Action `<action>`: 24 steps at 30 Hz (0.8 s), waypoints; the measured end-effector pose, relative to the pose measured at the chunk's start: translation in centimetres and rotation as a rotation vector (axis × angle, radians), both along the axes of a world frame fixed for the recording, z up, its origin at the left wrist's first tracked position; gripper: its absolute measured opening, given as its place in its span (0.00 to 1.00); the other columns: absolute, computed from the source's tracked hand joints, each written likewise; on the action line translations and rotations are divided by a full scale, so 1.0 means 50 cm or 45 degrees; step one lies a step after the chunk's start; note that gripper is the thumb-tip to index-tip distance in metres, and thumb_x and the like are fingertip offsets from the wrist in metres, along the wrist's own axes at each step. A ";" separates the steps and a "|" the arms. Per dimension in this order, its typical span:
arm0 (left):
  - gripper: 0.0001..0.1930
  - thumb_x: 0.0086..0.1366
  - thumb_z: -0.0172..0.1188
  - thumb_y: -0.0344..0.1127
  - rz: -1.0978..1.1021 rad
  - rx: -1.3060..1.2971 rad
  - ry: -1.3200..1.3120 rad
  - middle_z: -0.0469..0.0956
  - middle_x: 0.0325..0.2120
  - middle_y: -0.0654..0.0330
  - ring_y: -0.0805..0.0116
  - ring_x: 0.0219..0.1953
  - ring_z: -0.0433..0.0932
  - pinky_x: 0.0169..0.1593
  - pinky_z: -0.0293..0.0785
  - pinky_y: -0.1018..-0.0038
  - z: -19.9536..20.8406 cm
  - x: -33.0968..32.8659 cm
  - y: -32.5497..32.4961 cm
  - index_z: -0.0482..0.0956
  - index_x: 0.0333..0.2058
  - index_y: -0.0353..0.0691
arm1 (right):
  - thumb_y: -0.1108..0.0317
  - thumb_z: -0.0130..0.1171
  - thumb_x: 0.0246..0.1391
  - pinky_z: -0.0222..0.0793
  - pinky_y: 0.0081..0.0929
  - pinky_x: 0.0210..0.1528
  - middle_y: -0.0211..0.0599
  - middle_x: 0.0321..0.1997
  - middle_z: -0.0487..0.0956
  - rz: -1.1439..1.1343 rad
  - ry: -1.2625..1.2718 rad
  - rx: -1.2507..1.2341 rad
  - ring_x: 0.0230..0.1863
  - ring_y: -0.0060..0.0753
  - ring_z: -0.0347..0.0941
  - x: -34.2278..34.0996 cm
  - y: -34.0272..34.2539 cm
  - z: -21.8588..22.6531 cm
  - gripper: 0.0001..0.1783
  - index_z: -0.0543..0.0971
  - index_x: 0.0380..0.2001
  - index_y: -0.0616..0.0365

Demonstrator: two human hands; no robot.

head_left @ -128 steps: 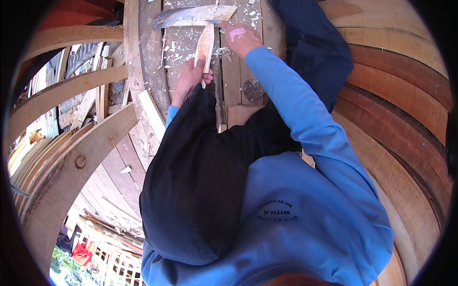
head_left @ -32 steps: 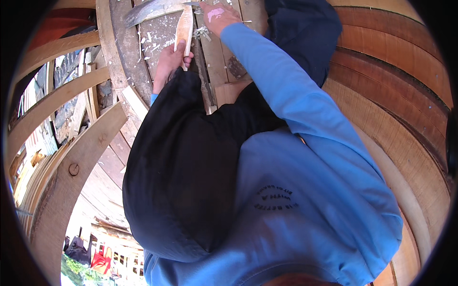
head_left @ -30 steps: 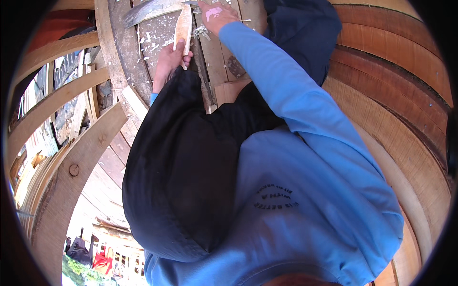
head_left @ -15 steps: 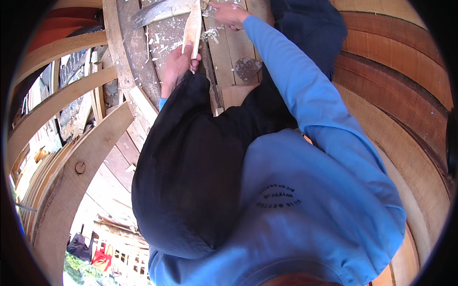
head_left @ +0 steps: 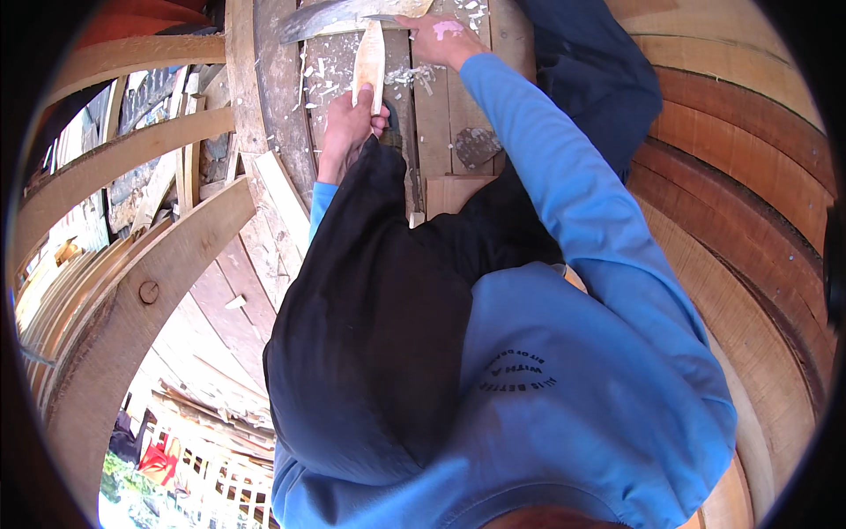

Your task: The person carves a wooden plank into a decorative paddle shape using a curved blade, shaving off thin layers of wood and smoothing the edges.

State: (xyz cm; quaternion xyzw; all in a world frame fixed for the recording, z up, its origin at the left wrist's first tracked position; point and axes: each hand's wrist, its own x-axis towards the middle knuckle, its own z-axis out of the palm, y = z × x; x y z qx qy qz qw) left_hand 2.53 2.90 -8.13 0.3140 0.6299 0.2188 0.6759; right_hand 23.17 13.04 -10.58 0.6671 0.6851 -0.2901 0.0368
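Gripping a pale wooden wedge [head_left: 369, 57] at its lower end, left hand [head_left: 348, 132] is closed round it, wedge standing upright on the planks [head_left: 441, 106]. Right hand [head_left: 436, 35] is clamped on the handle of a curved blade [head_left: 330, 18] touching the wedge tip; shavings [head_left: 410, 78] lie just beside

We look down from our head over our chest, close, with our hands at twelve o'clock and wooden ribs at nine.

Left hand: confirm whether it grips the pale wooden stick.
Yes, the left hand is closed around the lower end of the stick.
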 end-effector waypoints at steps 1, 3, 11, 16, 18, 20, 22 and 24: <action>0.20 0.79 0.49 0.46 0.007 -0.001 0.005 0.81 0.24 0.59 0.76 0.20 0.76 0.23 0.74 0.76 -0.001 -0.002 -0.002 0.75 0.48 0.30 | 0.62 0.47 0.65 0.73 0.48 0.62 0.48 0.59 0.80 0.035 -0.027 -0.008 0.58 0.54 0.78 -0.004 -0.001 0.010 0.30 0.69 0.69 0.23; 0.21 0.78 0.49 0.46 0.018 -0.003 0.017 0.81 0.24 0.59 0.75 0.20 0.76 0.23 0.74 0.76 -0.003 -0.006 -0.005 0.75 0.48 0.30 | 0.59 0.45 0.66 0.73 0.49 0.63 0.47 0.59 0.80 0.103 -0.079 -0.023 0.61 0.55 0.76 -0.010 -0.004 0.031 0.29 0.69 0.69 0.27; 0.20 0.79 0.49 0.47 0.049 0.011 0.010 0.79 0.24 0.61 0.77 0.20 0.72 0.25 0.71 0.77 0.011 0.005 -0.005 0.76 0.40 0.32 | 0.53 0.40 0.69 0.76 0.48 0.55 0.51 0.48 0.84 -0.086 -0.019 0.033 0.53 0.50 0.81 -0.024 -0.006 0.041 0.24 0.83 0.52 0.50; 0.19 0.79 0.49 0.46 0.041 0.003 -0.021 0.77 0.24 0.63 0.78 0.21 0.70 0.26 0.69 0.77 0.009 0.007 -0.001 0.76 0.39 0.34 | 0.55 0.39 0.71 0.73 0.55 0.57 0.51 0.53 0.83 -0.089 -0.074 0.086 0.54 0.55 0.80 -0.044 -0.025 0.053 0.24 0.81 0.55 0.51; 0.18 0.79 0.49 0.45 0.061 -0.012 -0.045 0.77 0.24 0.63 0.78 0.21 0.69 0.26 0.68 0.78 0.007 0.004 0.000 0.76 0.39 0.34 | 0.55 0.39 0.71 0.73 0.55 0.58 0.51 0.54 0.82 -0.095 -0.080 0.017 0.55 0.56 0.80 -0.053 -0.023 0.067 0.23 0.81 0.55 0.50; 0.19 0.79 0.51 0.46 0.066 -0.011 -0.077 0.78 0.24 0.62 0.78 0.20 0.71 0.25 0.70 0.78 -0.001 0.001 0.001 0.76 0.41 0.33 | 0.55 0.40 0.70 0.73 0.54 0.57 0.50 0.54 0.82 -0.122 -0.134 0.058 0.56 0.54 0.80 -0.063 -0.024 0.056 0.23 0.81 0.55 0.49; 0.21 0.77 0.53 0.48 0.064 0.001 -0.107 0.80 0.24 0.60 0.77 0.19 0.74 0.23 0.73 0.77 -0.018 -0.006 -0.002 0.76 0.45 0.31 | 0.56 0.41 0.69 0.74 0.53 0.56 0.50 0.54 0.82 -0.132 -0.179 0.127 0.56 0.53 0.80 -0.074 -0.022 0.029 0.23 0.81 0.56 0.49; 0.20 0.77 0.53 0.48 0.021 -0.039 -0.070 0.80 0.24 0.60 0.77 0.19 0.73 0.22 0.72 0.77 0.004 0.001 -0.014 0.77 0.44 0.31 | 0.57 0.43 0.68 0.74 0.52 0.56 0.49 0.54 0.82 -0.134 -0.224 0.219 0.57 0.51 0.79 -0.073 -0.022 -0.023 0.23 0.80 0.56 0.49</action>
